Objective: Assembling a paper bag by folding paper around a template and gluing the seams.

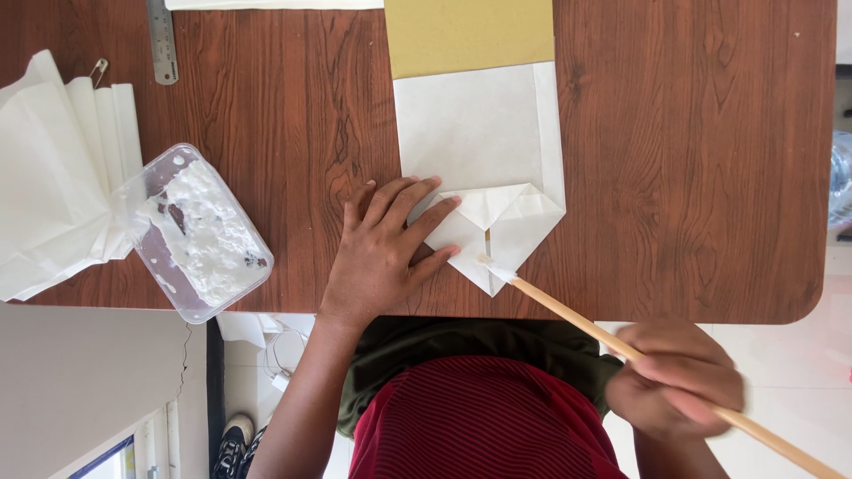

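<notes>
A white paper piece (pixel 475 133) lies on the brown wooden table (pixel 692 160), its near end folded into a pointed flap (pixel 501 226). My left hand (pixel 386 248) rests flat on the table with its fingers spread, pressing the flap's left side. My right hand (pixel 679 377), below the table's near edge, grips a long wooden stick (pixel 577 319). The stick's tip, coated in white paste, touches the flap near its point.
A clear plastic tub of white paste (pixel 200 232) sits at the left near edge. Folded white paper sheets (pixel 58 173) lie beside it. A metal ruler (pixel 161 40) and a tan card sheet (pixel 470 35) lie at the far edge.
</notes>
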